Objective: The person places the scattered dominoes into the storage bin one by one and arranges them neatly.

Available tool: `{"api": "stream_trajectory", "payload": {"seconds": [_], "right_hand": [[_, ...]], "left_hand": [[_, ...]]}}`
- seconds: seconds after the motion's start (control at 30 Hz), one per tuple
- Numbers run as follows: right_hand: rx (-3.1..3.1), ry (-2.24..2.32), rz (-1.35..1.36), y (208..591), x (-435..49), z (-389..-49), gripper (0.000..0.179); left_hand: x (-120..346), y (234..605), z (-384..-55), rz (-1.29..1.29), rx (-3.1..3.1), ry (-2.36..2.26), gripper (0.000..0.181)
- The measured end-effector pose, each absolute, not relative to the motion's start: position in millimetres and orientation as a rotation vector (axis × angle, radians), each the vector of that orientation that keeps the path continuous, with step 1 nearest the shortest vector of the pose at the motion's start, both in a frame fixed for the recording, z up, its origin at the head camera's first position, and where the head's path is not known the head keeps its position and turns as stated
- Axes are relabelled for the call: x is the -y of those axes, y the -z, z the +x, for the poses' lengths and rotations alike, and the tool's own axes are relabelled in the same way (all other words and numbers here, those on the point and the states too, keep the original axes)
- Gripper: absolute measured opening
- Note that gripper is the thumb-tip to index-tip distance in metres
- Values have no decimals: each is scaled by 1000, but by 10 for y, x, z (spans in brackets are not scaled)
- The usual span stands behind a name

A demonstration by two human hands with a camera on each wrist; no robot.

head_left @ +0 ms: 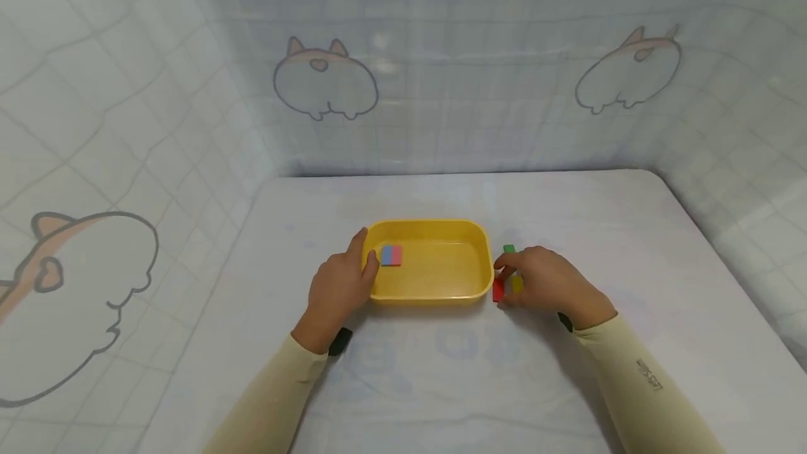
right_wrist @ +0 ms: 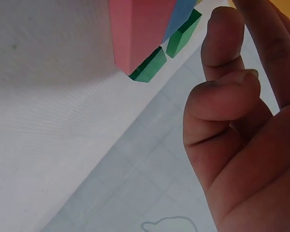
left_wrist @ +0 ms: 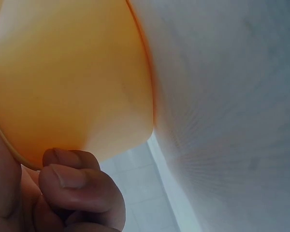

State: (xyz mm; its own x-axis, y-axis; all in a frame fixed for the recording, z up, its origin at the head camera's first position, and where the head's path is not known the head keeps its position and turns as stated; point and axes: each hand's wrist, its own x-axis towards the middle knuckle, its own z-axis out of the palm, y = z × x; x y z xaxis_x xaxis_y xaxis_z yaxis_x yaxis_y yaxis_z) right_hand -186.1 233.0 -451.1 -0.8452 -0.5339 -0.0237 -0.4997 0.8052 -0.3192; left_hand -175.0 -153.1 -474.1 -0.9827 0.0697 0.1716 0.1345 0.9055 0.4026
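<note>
A shallow yellow tray (head_left: 435, 298) lies on the table. My left hand (head_left: 340, 282) grips its left rim, with the thumb inside and curled fingers against the outer wall (left_wrist: 72, 82). Inside the tray, a blue block (head_left: 387, 256) and a pink block (head_left: 396, 256) lie side by side. Just off the tray's right end, my right hand (head_left: 542, 279) pinches a red block (head_left: 499, 291) between thumb and fingertips. Beneath that hand show a green block (head_left: 509, 249) and a yellow block (head_left: 517, 283), partly covered. The right wrist view has a pink block (right_wrist: 140, 34) near the hand.
A blue block (right_wrist: 181, 17) and two green blocks (right_wrist: 150, 67) stand behind the pink one in the right wrist view. The pale cloth-covered table (head_left: 441, 384) ends at a back edge before hanging patterned curtains (head_left: 473, 90), which also enclose both sides.
</note>
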Motion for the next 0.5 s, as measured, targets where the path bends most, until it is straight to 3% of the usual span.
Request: {"api": "stream_trajectory", "payload": {"seconds": [0.5], "right_hand": [[-2846, 500, -794, 4474, -2344, -1834, 54]], "left_hand": [[1496, 4706, -1679, -164, 2888, 657, 61]]}}
